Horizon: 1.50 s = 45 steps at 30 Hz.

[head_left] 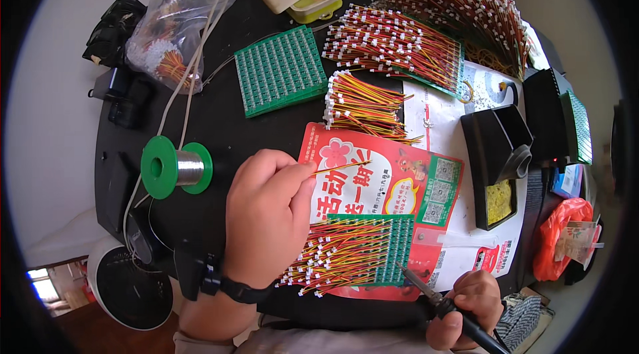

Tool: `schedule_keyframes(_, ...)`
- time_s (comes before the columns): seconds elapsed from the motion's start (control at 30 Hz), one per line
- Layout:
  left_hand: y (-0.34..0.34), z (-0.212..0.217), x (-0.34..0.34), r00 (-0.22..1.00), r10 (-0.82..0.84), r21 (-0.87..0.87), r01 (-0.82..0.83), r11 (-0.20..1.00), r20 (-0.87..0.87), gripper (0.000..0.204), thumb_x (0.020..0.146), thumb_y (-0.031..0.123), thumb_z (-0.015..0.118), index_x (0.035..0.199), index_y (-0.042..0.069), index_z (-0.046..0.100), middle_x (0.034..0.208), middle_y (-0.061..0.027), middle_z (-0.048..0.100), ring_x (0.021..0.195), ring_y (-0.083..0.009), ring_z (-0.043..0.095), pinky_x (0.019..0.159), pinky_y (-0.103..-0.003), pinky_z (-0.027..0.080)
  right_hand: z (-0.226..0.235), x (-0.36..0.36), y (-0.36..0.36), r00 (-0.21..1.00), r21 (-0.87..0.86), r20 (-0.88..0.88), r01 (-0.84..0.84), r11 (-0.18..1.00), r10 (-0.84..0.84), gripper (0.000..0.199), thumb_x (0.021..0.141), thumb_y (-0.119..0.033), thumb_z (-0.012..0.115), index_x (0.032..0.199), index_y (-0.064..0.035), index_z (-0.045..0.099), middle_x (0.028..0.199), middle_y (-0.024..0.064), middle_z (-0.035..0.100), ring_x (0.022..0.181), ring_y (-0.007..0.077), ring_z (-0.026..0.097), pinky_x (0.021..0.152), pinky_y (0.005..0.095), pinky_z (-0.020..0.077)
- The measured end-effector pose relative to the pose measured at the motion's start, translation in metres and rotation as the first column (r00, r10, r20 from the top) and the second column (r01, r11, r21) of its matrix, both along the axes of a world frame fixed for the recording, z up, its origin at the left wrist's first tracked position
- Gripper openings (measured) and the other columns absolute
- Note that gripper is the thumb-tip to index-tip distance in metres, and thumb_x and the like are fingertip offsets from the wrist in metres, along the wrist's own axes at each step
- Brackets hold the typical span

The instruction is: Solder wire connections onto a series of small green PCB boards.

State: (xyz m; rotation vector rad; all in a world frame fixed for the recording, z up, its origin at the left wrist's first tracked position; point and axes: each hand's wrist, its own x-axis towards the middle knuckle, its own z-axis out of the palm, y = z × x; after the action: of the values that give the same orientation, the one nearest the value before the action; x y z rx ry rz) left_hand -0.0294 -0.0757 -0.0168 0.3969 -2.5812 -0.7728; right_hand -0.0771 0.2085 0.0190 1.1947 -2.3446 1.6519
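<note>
Now, the left hand (266, 217) has its fingertips pinched shut on a thin wire lead (343, 168), and that lead sticks out rightward from the pinch, nearly level, tipped just slightly up, its free end hanging over the red printed leaflet (373, 184). Long axis runs left to right, then, with the bare end pointing away from the hand.

Down at the lower right, the right hand (466, 311) is wrapped closed around the black handle of a soldering iron (439, 301). The iron's tip (405, 269) aims up and to the left, sitting at the lower right corner of the green circuit board (393, 244) that lies on the leaflet, already bristling with red and yellow leads fanned off to its left.

So here is the geometry that matters: the held lead is above the board, well apart from the iron tip, with the board lying between them. The left hand is the nearer one to the lead's landing zone from the top; the iron comes at the board from below and right.

A green solder spool (174, 168) sits just left of the left hand, untouched
</note>
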Motion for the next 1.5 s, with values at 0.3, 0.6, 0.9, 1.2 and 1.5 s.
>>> schedule_keyframes(0.3, 0.009, 0.015, 0.006, 0.998, 0.037, 0.237, -0.026, 0.971, -0.044, 0.013, 0.083, -0.012, 0.069, 0.088, -0.003, 0.062, 0.087, -0.0089, 0.066, 0.076, -0.0134, 0.062, 0.068, -0.025, 0.048, -0.003, -0.004, 0.009, 0.997, 0.023, -0.010, -0.078, 0.997, 0.078, 0.020, 0.085, -0.009, 0.066, 0.099, 0.0027, 0.057, 0.073, 0.0140, 0.056, 0.059, 0.0256, 0.054, 0.056, 0.0398, 0.0451)
schedule_keyframes(0.6, 0.037, 0.037, 0.023, 0.988, -0.142, 0.347, 0.156, 0.925, -0.066, 0.018, 0.081, -0.007, 0.071, 0.095, 0.003, 0.076, 0.085, -0.0109, 0.068, 0.072, -0.0219, 0.067, 0.064, -0.030, 0.052, -0.018, 0.004, 0.010, 0.990, -0.038, -0.075, 0.119, 0.992, -0.121, 0.022, 0.084, -0.021, 0.066, 0.091, -0.0034, 0.054, 0.066, 0.0051, 0.050, 0.054, 0.0152, 0.046, 0.050, 0.0306, 0.0406)
schedule_keyframes(0.9, 0.053, 0.044, 0.036, 0.936, -0.353, 0.282, 0.339, 0.897, -0.002, 0.014, 0.076, -0.005, 0.074, 0.089, -0.001, 0.074, 0.091, -0.0133, 0.071, 0.069, -0.0249, 0.067, 0.064, -0.032, 0.055, -0.023, 0.003, 0.009, 0.992, -0.022, -0.050, 0.113, 0.993, -0.114, 0.021, 0.080, -0.021, 0.068, 0.085, -0.0040, 0.057, 0.065, 0.0045, 0.051, 0.053, 0.0151, 0.048, 0.048, 0.0290, 0.0405)
schedule_keyframes(1.2, 0.069, 0.051, 0.041, 0.924, -0.381, 0.188, 0.370, 0.910, 0.027, 0.021, 0.077, -0.005, 0.074, 0.097, -0.002, 0.074, 0.086, -0.0124, 0.068, 0.071, -0.0274, 0.067, 0.062, -0.035, 0.053, 0.001, -0.016, 0.005, 0.995, -0.005, 0.003, -0.098, 0.995, 0.098, 0.019, 0.080, -0.005, 0.067, 0.095, 0.0048, 0.058, 0.072, 0.0117, 0.057, 0.056, 0.0241, 0.053, 0.052, 0.0372, 0.0460)
schedule_keyframes(1.5, 0.072, 0.038, 0.039, 0.922, -0.387, 0.110, 0.383, 0.917, 0.014, 0.023, 0.076, 0.000, 0.077, 0.099, -0.001, 0.074, 0.089, -0.0094, 0.067, 0.073, -0.0247, 0.064, 0.062, -0.034, 0.052, -0.001, -0.017, 0.003, 0.992, 0.006, 0.009, -0.127, 0.992, 0.127, 0.019, 0.080, -0.005, 0.067, 0.093, 0.0059, 0.058, 0.069, 0.0132, 0.057, 0.055, 0.0233, 0.052, 0.051, 0.0369, 0.0475)
